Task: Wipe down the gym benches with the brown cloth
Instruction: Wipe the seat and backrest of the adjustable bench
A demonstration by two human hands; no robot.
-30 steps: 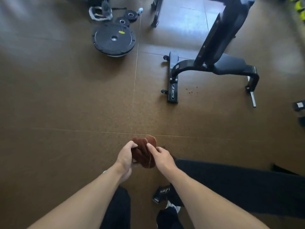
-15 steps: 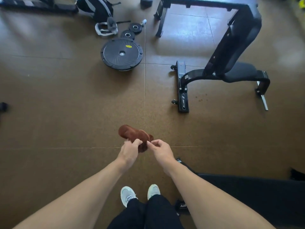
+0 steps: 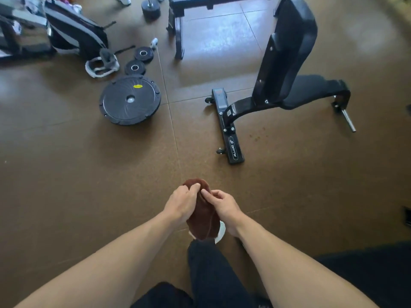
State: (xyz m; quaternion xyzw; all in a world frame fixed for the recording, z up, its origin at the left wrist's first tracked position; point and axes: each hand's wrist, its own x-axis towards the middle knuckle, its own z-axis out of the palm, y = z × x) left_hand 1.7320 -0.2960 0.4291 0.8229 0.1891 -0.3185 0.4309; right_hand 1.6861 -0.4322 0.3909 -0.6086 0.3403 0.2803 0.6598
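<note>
Bare floor (image 3: 66,174) ahead and left gives open passage. Incline bench (image 3: 287,63) blocks front-right; large weight plate (image 3: 130,100) sits front-left, gap between them.

brown cloth (image 3: 203,215): dark brown, bunched and folded, hanging lengthwise in mid-air above the floor, pinched at its upper end.
incline bench (image 3: 287,70): black padded, backrest raised steeply, seat low, standing on the brown floor well ahead.
flat bench (image 3: 201,2): black, partly cut off at the top edge.
</note>
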